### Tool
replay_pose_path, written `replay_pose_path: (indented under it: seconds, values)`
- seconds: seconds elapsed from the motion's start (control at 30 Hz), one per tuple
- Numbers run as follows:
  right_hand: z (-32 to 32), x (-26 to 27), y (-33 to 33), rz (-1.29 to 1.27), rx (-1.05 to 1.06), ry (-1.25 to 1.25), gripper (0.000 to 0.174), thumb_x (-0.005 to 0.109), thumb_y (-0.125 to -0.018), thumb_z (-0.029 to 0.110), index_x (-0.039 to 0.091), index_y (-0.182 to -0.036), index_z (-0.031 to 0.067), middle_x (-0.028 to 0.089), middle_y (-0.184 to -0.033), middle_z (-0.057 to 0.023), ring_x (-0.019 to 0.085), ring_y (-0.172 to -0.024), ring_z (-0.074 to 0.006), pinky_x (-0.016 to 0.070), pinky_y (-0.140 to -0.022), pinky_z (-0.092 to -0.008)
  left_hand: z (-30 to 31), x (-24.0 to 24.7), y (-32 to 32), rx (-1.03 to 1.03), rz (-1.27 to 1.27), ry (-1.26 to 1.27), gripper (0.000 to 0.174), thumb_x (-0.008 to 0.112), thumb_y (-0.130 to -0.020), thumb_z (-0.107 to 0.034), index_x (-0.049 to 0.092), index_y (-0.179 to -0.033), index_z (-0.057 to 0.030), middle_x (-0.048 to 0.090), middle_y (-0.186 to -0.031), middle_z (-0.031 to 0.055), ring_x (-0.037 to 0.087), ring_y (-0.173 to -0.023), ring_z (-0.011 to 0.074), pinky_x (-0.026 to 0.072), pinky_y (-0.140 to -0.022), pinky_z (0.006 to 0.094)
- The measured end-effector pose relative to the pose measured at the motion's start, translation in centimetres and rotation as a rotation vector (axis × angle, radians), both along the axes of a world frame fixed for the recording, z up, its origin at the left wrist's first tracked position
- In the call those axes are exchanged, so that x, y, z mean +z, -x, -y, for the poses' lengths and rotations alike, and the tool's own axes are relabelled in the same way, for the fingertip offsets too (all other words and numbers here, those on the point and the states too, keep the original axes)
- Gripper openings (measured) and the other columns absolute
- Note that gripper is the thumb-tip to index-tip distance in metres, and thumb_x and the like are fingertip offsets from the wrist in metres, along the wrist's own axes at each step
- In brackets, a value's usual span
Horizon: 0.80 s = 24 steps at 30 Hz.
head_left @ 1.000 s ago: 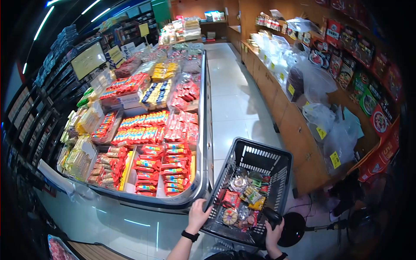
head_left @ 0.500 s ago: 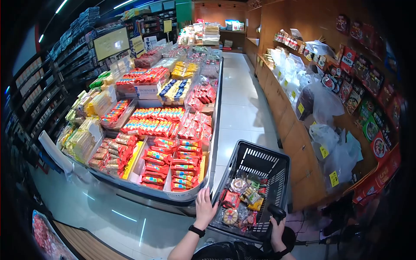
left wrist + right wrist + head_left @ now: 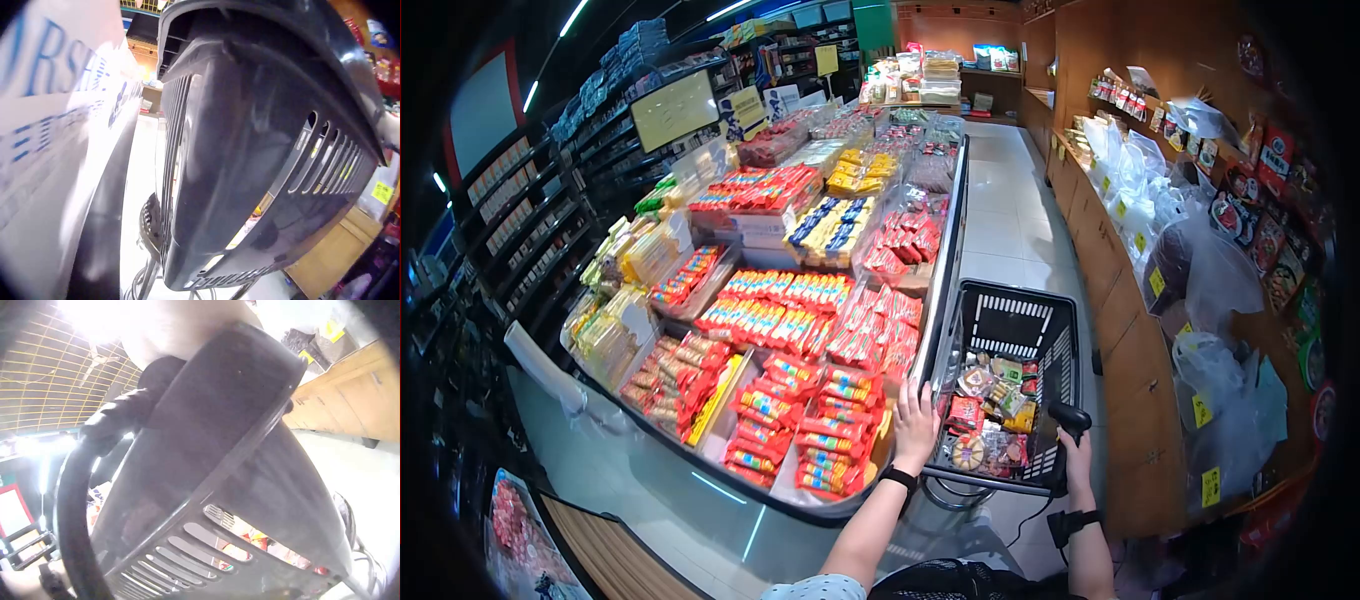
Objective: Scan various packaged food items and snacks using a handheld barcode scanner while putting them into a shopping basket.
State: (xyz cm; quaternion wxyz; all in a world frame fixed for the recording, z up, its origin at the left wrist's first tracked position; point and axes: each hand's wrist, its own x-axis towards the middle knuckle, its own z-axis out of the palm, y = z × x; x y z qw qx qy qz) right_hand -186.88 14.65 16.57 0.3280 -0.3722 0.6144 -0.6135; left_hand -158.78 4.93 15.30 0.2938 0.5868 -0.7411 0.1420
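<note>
We see the black shopping basket (image 3: 1062, 352) low and right of centre in the head view, riding on a metal trolley frame (image 3: 946, 492) and pressed against the curved rim of an open display chest (image 3: 840, 506). The basket is partly filled with small sealed packets (image 3: 990, 400): a red one, some yellow and green ones, and round clear-wrapped pieces lying near its front wall. Our hands are well apart, one at each near corner of the basket. The left hand (image 3: 915, 425) lies with its fingers straight and spread on the basket's left rim, just where that rim meets the chest, and grips nothing. The right hand (image 3: 1078, 456) is curled round a black handheld scanner (image 3: 1068, 418) at the basket's near right corner. Both wrist views are filled by the basket's slotted dark wall (image 3: 262, 187), with coloured packets glimpsed through the slots. The chest, filling the left and centre of the frame, is split into compartments: stacked red packets (image 3: 820, 440) nearest us, rows of red and yellow ones (image 3: 785, 300) behind, and pale yellow bags (image 3: 615, 335) along its left side. On the right runs a wooden counter (image 3: 1122, 330) with clear plastic bags (image 3: 1215, 285) piled on top.
</note>
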Motion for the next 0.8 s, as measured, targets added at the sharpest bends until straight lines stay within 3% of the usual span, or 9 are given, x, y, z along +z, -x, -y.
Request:
replay_pose_path:
  seconds: [0.1, 0.13, 0.2, 0.27, 0.37, 0.43, 0.53, 0.63, 0.8]
  values:
    - [6.5, 0.8, 3.8, -0.032, 0.032, -0.052, 0.036, 0.061, -0.081, 0.017, 0.05, -0.112, 0.0036, 0.056, -0.101, -0.0048, 0.051, -0.092, -0.0127, 0.0399, -0.082, -0.0259, 5.9, 0.8, 3.4, 0.02, -0.011, -0.028, 0.054, 0.061, -0.076, -0.025, 0.041, -0.122, -0.0049, 0.034, -0.132, 0.0167, 0.029, -0.126, 0.0337, 0.0299, -0.098, 0.0464]
    - [8.0, 1.8, 4.2, 0.089, 0.061, -0.023, 0.039, 0.06, -0.08, 0.015, 0.048, -0.115, 0.0032, 0.054, -0.105, -0.006, 0.05, -0.096, -0.0147, 0.0394, -0.085, -0.0275, 7.3, 1.0, 4.2, 0.034, -0.021, -0.053, 0.052, 0.06, -0.077, -0.025, 0.042, -0.122, -0.0045, 0.035, -0.132, 0.0173, 0.029, -0.126, 0.0338, 0.0298, -0.099, 0.0469]
    - [10.9, 0.2, 6.2, -0.038, 0.077, 0.017, 0.043, 0.063, -0.077, 0.017, 0.047, -0.114, 0.001, 0.055, -0.105, -0.009, 0.051, -0.099, -0.0187, 0.0385, -0.09, -0.0312, 9.9, 1.6, 5.5, 0.052, -0.046, -0.075, 0.051, 0.061, -0.077, -0.026, 0.044, -0.12, -0.0032, 0.037, -0.13, 0.018, 0.03, -0.125, 0.035, 0.0296, -0.099, 0.0477]
    - [12.3, -2.4, 7.9, -0.141, 0.092, -0.084, 0.049, 0.064, -0.076, 0.022, 0.047, -0.116, -0.0023, 0.043, -0.117, -0.0157, 0.046, -0.108, -0.0295, 0.0328, -0.096, -0.0341, 11.2, 2.4, 6.2, 0.056, -0.074, -0.107, 0.052, 0.063, -0.076, -0.025, 0.045, -0.118, -0.0018, 0.04, -0.125, 0.0182, 0.032, -0.122, 0.0365, 0.0295, -0.098, 0.0483]
    - [12.5, 0.4, 8.7, -0.285, 0.07, -0.228, 0.061, 0.067, -0.075, 0.028, 0.044, -0.121, -0.0031, 0.03, -0.135, -0.0198, 0.033, -0.124, -0.0348, 0.0252, -0.104, -0.0357, 12.0, 3.4, 7.8, 0.075, -0.101, -0.17, 0.051, 0.066, -0.074, -0.024, 0.046, -0.115, -0.0014, 0.042, -0.123, 0.0184, 0.034, -0.12, 0.0372, 0.0299, -0.097, 0.0487]
    - [12.9, 0.9, 9.0, -0.28, 0.049, -0.265, 0.061, 0.068, -0.074, 0.026, 0.043, -0.122, -0.0027, 0.028, -0.136, -0.0206, 0.032, -0.124, -0.0355, 0.0251, -0.104, -0.0369, 12.5, 3.8, 8.5, 0.106, -0.067, -0.18, 0.055, 0.068, -0.072, -0.026, 0.045, -0.115, -0.0013, 0.042, -0.122, 0.0188, 0.035, -0.118, 0.0379, 0.0302, -0.097, 0.0495]
    - [14.3, 2.5, 9.4, -0.283, 0.033, -0.301, 0.047, 0.065, -0.076, 0.019, 0.049, -0.115, -0.0027, 0.025, -0.138, -0.0213, 0.03, -0.125, -0.0345, 0.0232, -0.104, -0.0369, 13.9, 4.4, 9.6, 0.154, -0.079, -0.213, 0.057, 0.067, -0.073, -0.032, 0.045, -0.115, 0.0005, 0.042, -0.122, 0.0204, 0.035, -0.12, 0.0377, 0.0313, -0.096, 0.0484]
    - [15.4, 5.0, 9.7, -0.303, 0.067, -0.368, 0.047, 0.065, -0.076, 0.02, 0.049, -0.115, -0.0015, 0.022, -0.139, -0.0194, 0.032, -0.123, -0.0358, 0.025, -0.103, -0.0371, 14.8, 4.8, 10.0, 0.167, -0.113, -0.262, 0.059, 0.068, -0.073, -0.033, 0.044, -0.115, 0.0014, 0.042, -0.121, 0.0204, 0.035, -0.119, 0.0381, 0.031, -0.096, 0.0486]
    - [17.1, 4.0, 9.8, -0.351, 0.033, -0.383, 0.053, 0.063, -0.077, 0.018, 0.043, -0.12, -0.0049, 0.026, -0.137, -0.0172, 0.034, -0.122, -0.0327, 0.0267, -0.102, -0.0369, 15.8, 4.1, 9.7, 0.071, -0.132, -0.343, 0.052, 0.067, -0.074, -0.025, 0.046, -0.113, 0.0018, 0.041, -0.122, 0.0205, 0.034, -0.12, 0.0384, 0.0292, -0.096, 0.0492]
